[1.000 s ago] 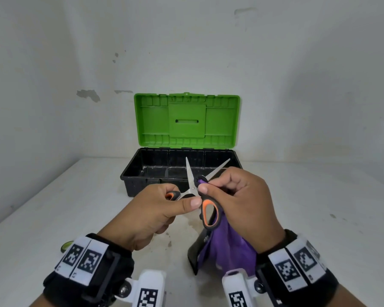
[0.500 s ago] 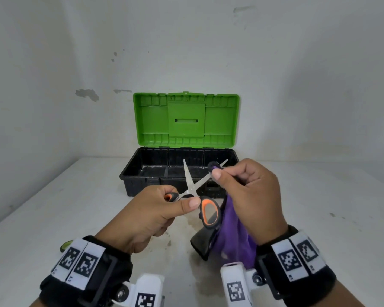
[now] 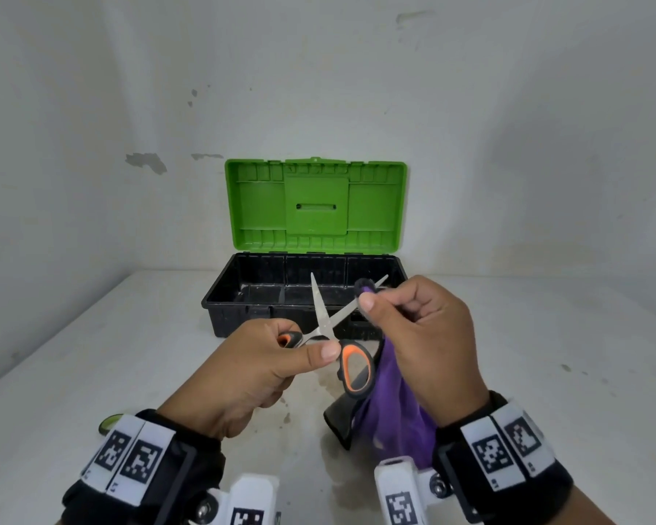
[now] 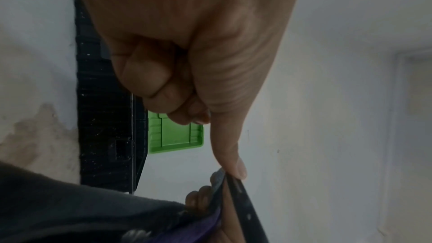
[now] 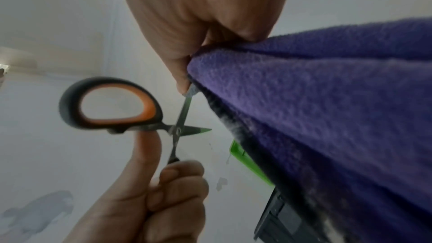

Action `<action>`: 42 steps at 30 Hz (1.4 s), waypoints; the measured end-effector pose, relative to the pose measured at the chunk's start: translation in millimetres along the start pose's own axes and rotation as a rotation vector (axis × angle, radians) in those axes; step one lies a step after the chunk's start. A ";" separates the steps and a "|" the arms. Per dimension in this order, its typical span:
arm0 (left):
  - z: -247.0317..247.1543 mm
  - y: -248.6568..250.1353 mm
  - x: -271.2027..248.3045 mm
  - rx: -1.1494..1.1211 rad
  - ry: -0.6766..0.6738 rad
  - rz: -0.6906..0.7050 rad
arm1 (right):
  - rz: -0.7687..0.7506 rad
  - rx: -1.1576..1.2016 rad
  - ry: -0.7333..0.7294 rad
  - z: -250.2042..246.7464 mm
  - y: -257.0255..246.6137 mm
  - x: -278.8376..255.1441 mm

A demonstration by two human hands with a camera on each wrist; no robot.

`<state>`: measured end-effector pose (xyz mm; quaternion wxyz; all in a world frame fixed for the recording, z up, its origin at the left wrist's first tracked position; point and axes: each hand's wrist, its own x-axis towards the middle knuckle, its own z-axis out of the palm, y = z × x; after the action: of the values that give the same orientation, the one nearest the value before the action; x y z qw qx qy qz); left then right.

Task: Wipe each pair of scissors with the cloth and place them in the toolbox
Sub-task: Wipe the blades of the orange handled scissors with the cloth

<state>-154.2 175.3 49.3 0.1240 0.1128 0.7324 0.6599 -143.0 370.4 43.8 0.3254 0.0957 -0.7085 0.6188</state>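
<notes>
Orange-and-black scissors (image 3: pixel 328 331) are held in the air in front of the toolbox (image 3: pixel 243 297), blades spread apart. My left hand (image 3: pixel 266 354) grips one handle loop, thumb pressed near the pivot. The other loop (image 5: pixel 110 103) hangs free. My right hand (image 3: pixel 413 327) pinches a purple cloth (image 3: pixel 391 407) around the right blade near its tip; the cloth (image 5: pixel 315 108) hangs down under the hand with a dark edge. The toolbox has a black base and an upright green lid (image 3: pixel 315 204), and its visible inside holds nothing.
The white table (image 3: pixel 546 373) meets white walls behind and to the left. A small green object (image 3: pixel 110 422) peeks out beside my left wrist. Stains mark the table under my hands.
My right hand with the cloth has slid up the right blade from the pivot toward the tip. The left hand has kept its hold on the scissors in about the same place.
</notes>
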 end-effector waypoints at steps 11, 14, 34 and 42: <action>1.6 -0.7 -3.5 0.080 0.060 0.043 | 0.031 -0.004 0.010 -2.1 4.9 -4.0; 3.8 -0.9 -5.9 0.094 0.056 0.038 | 0.062 0.004 0.037 -5.7 9.4 -1.5; -2.0 -5.1 -12.8 0.243 0.127 0.067 | 0.135 0.014 0.067 -14.5 14.2 4.7; -14.5 -4.4 -21.3 0.069 -0.025 0.012 | 0.372 0.011 0.122 -57.3 33.4 9.9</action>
<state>-138.9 154.2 47.1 0.1253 0.1296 0.7524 0.6336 -149.0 434.1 23.6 0.2471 -0.0728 -0.6898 0.6767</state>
